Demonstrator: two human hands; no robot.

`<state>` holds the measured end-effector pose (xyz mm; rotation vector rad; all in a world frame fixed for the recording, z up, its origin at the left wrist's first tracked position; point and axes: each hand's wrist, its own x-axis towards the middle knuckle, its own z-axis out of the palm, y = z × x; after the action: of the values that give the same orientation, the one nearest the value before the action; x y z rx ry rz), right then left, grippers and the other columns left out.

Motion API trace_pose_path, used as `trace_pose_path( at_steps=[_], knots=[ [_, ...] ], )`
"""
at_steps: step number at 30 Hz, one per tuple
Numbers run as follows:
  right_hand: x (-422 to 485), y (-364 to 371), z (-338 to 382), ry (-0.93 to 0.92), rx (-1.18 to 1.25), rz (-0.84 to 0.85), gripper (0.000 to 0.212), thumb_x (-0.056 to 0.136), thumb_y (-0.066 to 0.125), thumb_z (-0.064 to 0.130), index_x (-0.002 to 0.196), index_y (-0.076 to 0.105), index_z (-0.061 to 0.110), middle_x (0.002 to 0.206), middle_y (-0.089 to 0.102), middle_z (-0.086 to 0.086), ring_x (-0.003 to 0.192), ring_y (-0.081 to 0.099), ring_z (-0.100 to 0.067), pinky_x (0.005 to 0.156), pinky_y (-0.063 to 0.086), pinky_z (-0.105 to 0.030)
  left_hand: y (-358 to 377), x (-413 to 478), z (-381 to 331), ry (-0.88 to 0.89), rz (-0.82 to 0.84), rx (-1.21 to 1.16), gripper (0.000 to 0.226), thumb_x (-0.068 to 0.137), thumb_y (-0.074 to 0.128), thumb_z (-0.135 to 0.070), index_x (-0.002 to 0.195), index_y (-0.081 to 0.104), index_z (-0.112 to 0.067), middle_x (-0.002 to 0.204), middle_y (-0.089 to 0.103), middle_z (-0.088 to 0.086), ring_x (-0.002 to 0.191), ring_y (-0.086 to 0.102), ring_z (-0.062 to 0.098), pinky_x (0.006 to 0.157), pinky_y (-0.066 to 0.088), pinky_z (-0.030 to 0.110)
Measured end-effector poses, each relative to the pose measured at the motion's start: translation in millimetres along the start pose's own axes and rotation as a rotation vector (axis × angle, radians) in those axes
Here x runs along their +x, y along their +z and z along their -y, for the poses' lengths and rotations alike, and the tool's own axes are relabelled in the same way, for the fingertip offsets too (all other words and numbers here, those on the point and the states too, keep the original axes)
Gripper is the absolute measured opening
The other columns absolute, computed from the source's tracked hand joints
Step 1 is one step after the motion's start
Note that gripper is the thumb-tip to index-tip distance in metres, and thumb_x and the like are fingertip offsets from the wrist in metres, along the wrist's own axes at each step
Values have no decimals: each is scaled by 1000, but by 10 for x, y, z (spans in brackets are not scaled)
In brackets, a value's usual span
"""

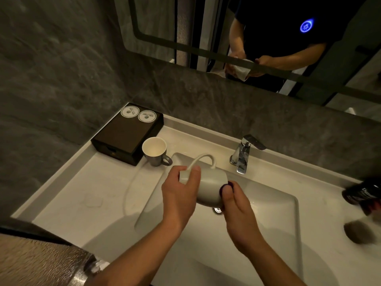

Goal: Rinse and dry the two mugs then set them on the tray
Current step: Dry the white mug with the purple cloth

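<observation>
A white mug [210, 186] lies on its side over the sink basin [274, 205], handle up and mouth facing right. My left hand [179, 195] grips its base end. My right hand [239, 215] holds the rim, thumb on the outside edge where the dark inside shows; its fingers are hidden. A second mug [154, 149], grey outside and pale inside, stands upright on the counter, touching the corner of a dark box-like tray [123, 133] at the back left. Two round white discs lie on the tray's far end.
The chrome faucet [243, 153] stands just behind the held mug, with no water running that I can see. The drain [218, 210] shows under the mug. A dark bottle [362, 193] lies blurred at the right edge. A beige towel [31, 261] is at the lower left. A mirror hangs above.
</observation>
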<state>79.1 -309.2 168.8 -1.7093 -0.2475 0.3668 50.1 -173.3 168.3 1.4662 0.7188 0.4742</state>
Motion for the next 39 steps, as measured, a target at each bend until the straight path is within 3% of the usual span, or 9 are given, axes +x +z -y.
trace_pose_path(
  at_steps=[4,9,11,19,24,28,30,35,39],
  knots=[
    [131,-125,107,191,404,45,28,101,50,33,108,69,13,111,71,-13,98,65,-20,84,54,-35,-47,3,72,225,112,137,32,81,57,-65,107,57,-46,110,63,-13,94,67,11,68,60,23],
    [-16,-92,-23,-265,-376,83,31,99,29,64,115,47,44,102,60,26,93,59,9,73,42,-6,8,190,-213,-731,141,-538,40,98,57,-53,116,67,-20,115,72,23,103,70,44,78,62,56],
    [-69,-74,-107,-319,-463,131,38,97,23,71,123,40,48,109,55,32,98,57,12,77,41,-4,3,194,-200,-764,169,-498,29,96,65,-35,116,70,-16,116,72,25,100,69,44,74,62,55],
    [-25,-141,48,-68,23,38,29,104,38,44,111,62,29,102,71,21,95,65,1,82,48,-13,75,90,-45,-129,46,-187,17,97,61,-33,90,75,-29,97,73,-7,101,67,26,79,55,41],
    [37,-287,133,162,389,102,31,95,46,36,112,68,21,105,77,-2,101,71,-21,88,58,-33,-19,64,53,385,183,132,39,87,49,-54,107,66,-25,106,67,-13,97,65,6,69,51,14],
    [-28,-277,17,-197,-214,106,28,102,36,54,116,55,38,100,69,17,90,64,-3,75,48,-11,62,116,-196,-479,223,-314,47,88,60,-62,101,70,-18,101,74,9,95,70,29,73,56,39],
    [-78,-245,-101,-290,-452,188,28,98,26,68,121,39,58,98,66,23,90,62,-3,70,44,-11,80,166,-158,-672,146,-323,40,96,64,-48,107,68,-10,106,72,17,98,69,37,74,57,43],
    [-127,-124,-115,-216,-335,95,24,101,32,51,114,49,42,98,65,24,95,61,-3,74,49,-15,139,30,-24,-278,-30,-112,19,101,61,-29,89,71,-18,99,69,7,90,66,26,67,54,37],
    [-47,-136,48,88,203,30,35,103,47,40,103,64,10,96,69,0,90,60,-11,84,53,-32,32,-62,102,413,-18,210,8,100,57,-32,94,63,-32,99,63,-17,94,65,10,74,58,30]
  ],
)
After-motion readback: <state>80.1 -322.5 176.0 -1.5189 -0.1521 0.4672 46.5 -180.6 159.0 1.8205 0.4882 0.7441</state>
